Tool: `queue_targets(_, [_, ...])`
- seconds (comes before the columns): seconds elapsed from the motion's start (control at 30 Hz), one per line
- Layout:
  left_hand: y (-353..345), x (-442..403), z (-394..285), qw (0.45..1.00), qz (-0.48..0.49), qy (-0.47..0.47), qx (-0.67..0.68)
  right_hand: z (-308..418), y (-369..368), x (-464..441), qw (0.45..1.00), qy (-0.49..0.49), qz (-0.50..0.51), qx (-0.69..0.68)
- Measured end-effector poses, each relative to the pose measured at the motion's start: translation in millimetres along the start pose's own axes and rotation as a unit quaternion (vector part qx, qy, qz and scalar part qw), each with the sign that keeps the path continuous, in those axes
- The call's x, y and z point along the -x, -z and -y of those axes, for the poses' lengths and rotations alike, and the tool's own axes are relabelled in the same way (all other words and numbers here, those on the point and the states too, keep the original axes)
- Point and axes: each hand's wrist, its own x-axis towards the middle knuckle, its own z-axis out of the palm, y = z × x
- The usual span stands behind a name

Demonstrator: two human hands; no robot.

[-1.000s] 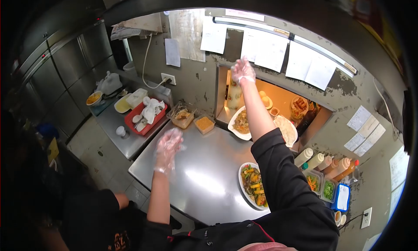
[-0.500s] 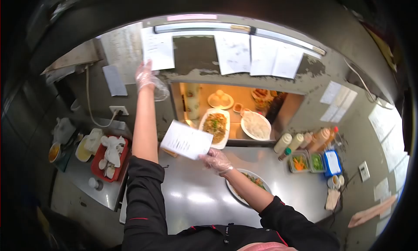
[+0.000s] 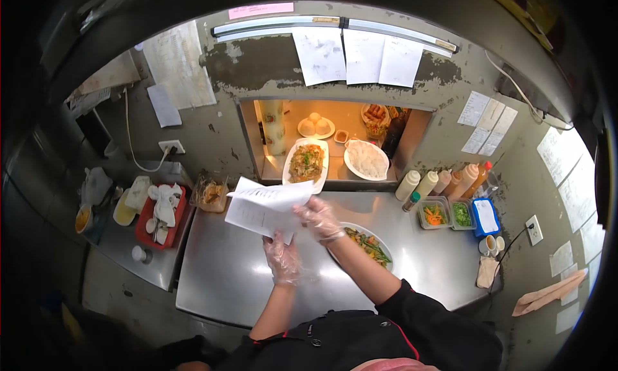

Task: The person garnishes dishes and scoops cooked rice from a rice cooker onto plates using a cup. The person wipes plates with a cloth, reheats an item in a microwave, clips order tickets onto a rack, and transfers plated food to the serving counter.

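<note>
Two white paper slips overlap above the steel counter, an upper slip (image 3: pixel 277 194) and a lower slip (image 3: pixel 254 220), both with faint print. From below, my left hand (image 3: pixel 282 259), in a clear plastic glove, pinches the lower slip's bottom edge. My right hand (image 3: pixel 320 222), gloved likewise, is closed on the right end of the upper slip. Partly under my right forearm sits an oval plate of stir-fried vegetables (image 3: pixel 368 243). Just beyond the slips, a white dish of garnished food (image 3: pixel 306 163) stands at the pass-through window's edge.
A plate of white food (image 3: pixel 367 159) and a plate of round buns (image 3: pixel 316 126) stand in the window. Squeeze bottles (image 3: pixel 432 182) and tubs of cut vegetables (image 3: pixel 435 213) line the right. A red basket (image 3: pixel 143 225) stands left. More sheets (image 3: pixel 365 57) hang from a rail (image 3: pixel 277 28).
My left hand has come down from the wall rail to my right hand, bringing a slip. The leftmost sheet under the rail is gone from there. Both slips now overlap.
</note>
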Motion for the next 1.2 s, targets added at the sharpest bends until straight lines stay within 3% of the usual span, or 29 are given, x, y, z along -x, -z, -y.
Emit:
queue_targets(0.13, [47, 20, 21, 0.998, -0.023, -0.002, -0.051, -42, -10, 30, 0.993, -0.083, 0.085, 0.007])
queue_targets(0.17, [46, 25, 17, 0.998, -0.041, 0.024, -0.041, -57, -7, 31, 0.993, -0.064, 0.089, 0.035])
queue_targets(0.27, [58, 35, 6, 0.991, 0.049, 0.041, -0.118, -72, 9, 32, 0.952, 0.005, 0.084, 0.293])
queue_targets(0.4, [49, 45, -10, 0.997, -0.008, 0.079, 0.018, -33, -4, 58, 0.917, 0.028, 0.046, 0.395])
queue_targets(0.43, [42, 42, -13, 0.997, -0.029, 0.076, 0.018, -49, -2, 60, 0.933, 0.098, 0.025, 0.345])
queue_targets(0.53, [49, 28, -17, 0.989, -0.098, 0.109, 0.001, -56, -3, 76, 0.86, 0.135, 0.048, 0.49])
queue_targets(0.57, [53, 24, -20, 0.984, -0.126, 0.127, -0.014, -56, -7, 78, 0.877, 0.133, 0.064, 0.458])
queue_targets(0.6, [60, 17, -24, 0.977, -0.154, 0.146, -0.029, -46, -8, 72, 0.89, 0.065, 0.1, 0.441])
queue_targets(0.63, [102, 1, -8, 0.986, -0.103, 0.127, 0.033, -29, -9, 59, 0.897, -0.003, 0.135, 0.421])
queue_targets(0.67, [100, 0, -17, 0.986, -0.115, 0.121, 0.028, -17, -8, 47, 0.898, -0.071, 0.169, 0.399])
queue_targets(0.7, [92, 2, -29, 0.985, -0.126, 0.115, 0.023, -29, 3, 27, 0.939, -0.021, 0.1, 0.328])
queue_targets(0.73, [83, 6, -39, 0.984, -0.138, 0.11, 0.018, -32, 18, -9, 0.944, 0.069, 0.082, 0.312])
queue_targets(0.8, [71, 13, -56, 0.984, -0.155, 0.091, -0.009, 23, 21, -65, 0.989, 0.032, 0.021, 0.145])
queue_targets(0.83, [68, 13, -61, 0.983, -0.162, 0.082, -0.023, 9, 53, -131, 0.984, 0.146, 0.094, 0.045])
queue_targets(0.87, [69, 13, -62, 0.982, -0.167, 0.082, -0.039, 47, 45, -161, 0.997, 0.07, 0.026, -0.031])
queue_targets(0.93, [71, 14, -60, 0.978, -0.176, 0.082, -0.07, 114, 33, -189, 0.982, 0.018, -0.084, -0.168])
queue_targets(1.03, [68, 12, -50, 0.981, -0.157, 0.047, -0.101, 162, 23, -222, 0.968, 0.132, -0.123, -0.172])
queue_targets(1.13, [67, -5, -39, 0.975, -0.185, 0.064, -0.101, 152, 12, -221, 0.964, 0.14, -0.132, -0.182])
queue_targets(1.17, [66, -12, -35, 0.976, -0.181, 0.058, -0.104, 141, 1, -196, 0.968, 0.114, -0.099, -0.2])
queue_targets(1.2, [64, -19, -30, 0.977, -0.176, 0.054, -0.107, 118, -8, -162, 0.983, 0.152, -0.046, -0.094])
